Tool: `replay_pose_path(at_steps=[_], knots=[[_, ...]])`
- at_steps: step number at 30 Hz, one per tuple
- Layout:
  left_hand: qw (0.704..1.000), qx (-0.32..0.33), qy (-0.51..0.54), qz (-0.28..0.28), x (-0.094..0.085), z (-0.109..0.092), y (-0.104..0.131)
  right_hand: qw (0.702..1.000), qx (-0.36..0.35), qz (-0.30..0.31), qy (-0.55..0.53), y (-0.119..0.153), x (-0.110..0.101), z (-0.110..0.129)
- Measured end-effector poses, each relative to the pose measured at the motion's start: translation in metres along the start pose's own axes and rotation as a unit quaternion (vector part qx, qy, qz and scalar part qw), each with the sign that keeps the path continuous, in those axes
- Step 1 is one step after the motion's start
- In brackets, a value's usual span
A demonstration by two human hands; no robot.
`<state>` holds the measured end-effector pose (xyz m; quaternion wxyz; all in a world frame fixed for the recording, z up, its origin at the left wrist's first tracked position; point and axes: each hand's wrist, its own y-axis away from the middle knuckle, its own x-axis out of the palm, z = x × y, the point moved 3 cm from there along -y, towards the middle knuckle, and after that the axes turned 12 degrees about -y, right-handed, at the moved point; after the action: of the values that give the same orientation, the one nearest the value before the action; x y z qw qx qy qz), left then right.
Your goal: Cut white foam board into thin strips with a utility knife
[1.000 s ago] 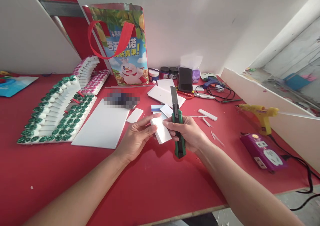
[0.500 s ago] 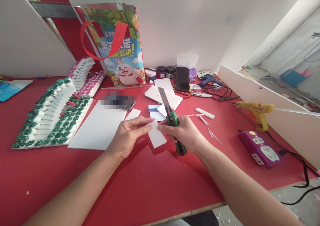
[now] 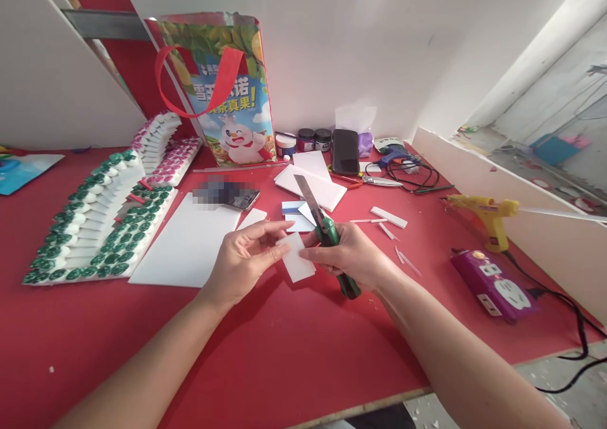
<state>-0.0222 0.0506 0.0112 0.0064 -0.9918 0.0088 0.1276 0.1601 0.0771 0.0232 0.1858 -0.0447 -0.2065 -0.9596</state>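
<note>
White card [image 3: 300, 263] sits between the person's two hands, a little above the red table [image 3: 284, 366], near the middle of the work area. From where I stand, the widest room to move lies on the near side: red tabletop runs from beneath the card, between the forearms, down to the table's front edge. The far side is tighter, with small card pieces [image 3: 291, 207] just beyond the fingers and a black phone [image 3: 346, 152] farther back, near the wall [image 3: 379, 55]. To the left, a big white board [image 3: 184, 245] reaches close to the wrist; to the right, thin offcuts [image 3: 389, 217] lie near the hand, with a yellow glue gun [image 3: 496, 220] and a purple power strip [image 3: 490, 286] well apart from it.

The left hand [image 3: 246, 258] pinches the card by its upper left corner. The right hand [image 3: 353, 255] is closed around a green and black knife [image 3: 327, 233], its thumb also on the card's right side. The knife's long blade is out, pointing away from the person. The card looks plain, rectangular and straight-edged, held at a slant; I can't tell whether it is one layer or several.
</note>
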Motion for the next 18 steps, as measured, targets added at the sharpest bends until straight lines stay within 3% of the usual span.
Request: replay_pose_path(at_steps=[5,14,16,18], knots=[[0.989,0.089,-0.119,-0.025,0.002,-0.012,0.009,0.999,-0.02,0.02,0.018,0.003,-0.003,0.003],[0.984,0.112,-0.134,-0.02,0.006,-0.013,0.013,0.999,-0.009,0.028,-0.035,0.001,-0.009,0.006],[0.973,0.141,-0.18,-0.025,0.004,-0.014,0.012,0.999,0.0,0.007,-0.054,-0.002,-0.013,0.004],[0.944,0.194,-0.267,-0.023,0.004,-0.017,0.013,0.999,0.01,-0.007,-0.047,-0.004,-0.016,0.002]])
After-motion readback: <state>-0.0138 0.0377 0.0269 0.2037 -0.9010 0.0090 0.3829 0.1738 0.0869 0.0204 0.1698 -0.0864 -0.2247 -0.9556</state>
